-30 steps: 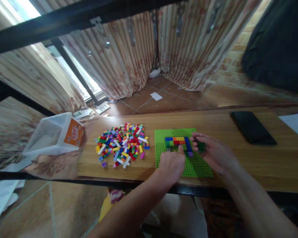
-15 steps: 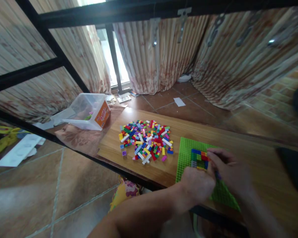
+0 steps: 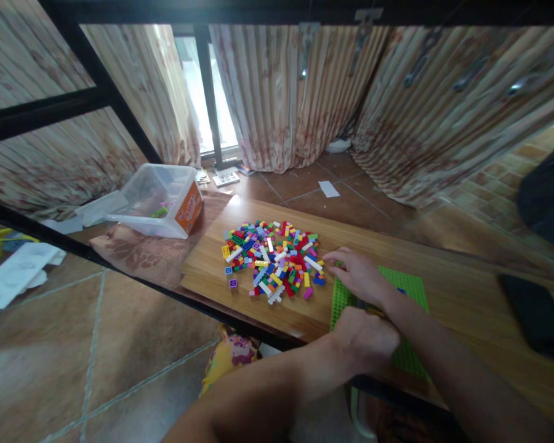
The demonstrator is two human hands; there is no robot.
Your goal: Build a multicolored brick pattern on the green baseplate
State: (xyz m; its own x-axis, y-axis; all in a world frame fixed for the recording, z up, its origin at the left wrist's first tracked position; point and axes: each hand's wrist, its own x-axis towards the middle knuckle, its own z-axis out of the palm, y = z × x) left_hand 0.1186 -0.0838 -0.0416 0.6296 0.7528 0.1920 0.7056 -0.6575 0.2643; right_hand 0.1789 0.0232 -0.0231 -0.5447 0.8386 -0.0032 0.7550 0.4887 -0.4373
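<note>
The light green studded baseplate (image 3: 414, 289) lay on the wooden surface (image 3: 258, 212), close to its front edge, partly covered by both arms. Of the toy bricks fixed on it, only bits showed: a grey brick (image 3: 362, 303) and a yellow brick (image 3: 375, 312) between the hands, and a blue brick (image 3: 401, 291) just beyond the right forearm.

The left hand (image 3: 368, 339) rested over the near part of the baseplate, loosely curled; its fingers were mostly hidden, so I could not tell whether they held anything. The right hand (image 3: 353, 275) reached across the baseplate's far left corner to the right side of the brick pile (image 3: 277, 261). Its fingers were narrow, thumb and forefinger close together, with a speck of green by them too small to identify as a held brick.

The pile mixed red, white, yellow, blue, green and pink pieces. A light blue brick (image 3: 228, 271) and a purple brick (image 3: 233, 283) sat apart from it, towards the surface's front left corner. A black smartphone (image 3: 533, 315) lay well to the right.

Past the surface's left edge, a clear plastic bin (image 3: 145, 224) stood on a brown patterned cloth (image 3: 145, 253). Its orange label (image 3: 189, 207) carried white lettering, too blurred to read. A white booklet (image 3: 226, 178) on the floor bore dark print, equally illegible.
</note>
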